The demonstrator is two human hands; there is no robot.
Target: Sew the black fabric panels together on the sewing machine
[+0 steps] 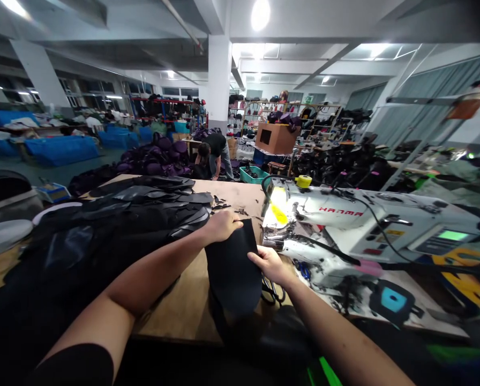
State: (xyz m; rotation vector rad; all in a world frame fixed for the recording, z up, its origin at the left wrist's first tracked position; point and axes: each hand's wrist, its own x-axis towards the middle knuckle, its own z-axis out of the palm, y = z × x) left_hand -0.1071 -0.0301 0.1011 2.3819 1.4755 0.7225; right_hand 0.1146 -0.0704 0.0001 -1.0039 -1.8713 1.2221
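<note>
A flat black fabric panel (235, 268) with a rounded lower end hangs between my hands, over the front of the wooden table (184, 311). My left hand (224, 225) pinches its upper left corner. At the panel's right edge, a little lower, my right hand (270, 262) grips it between thumb and fingers. Just right of that hand stands a white sewing machine (328, 212) with its lamp lit. Scissors (272, 292) with dark handles lie partly hidden behind the panel and my right wrist. To the left is a large pile of similar black pieces (143, 209).
Small dark scraps (220, 203) lie on the tabletop behind my left hand. A yellow spool (303, 181) sits on the machine. Beyond the table a person (216, 150) bends over near heaps of purple goods (159, 155). A teal crate (253, 175) and a cardboard box (278, 138) stand farther back.
</note>
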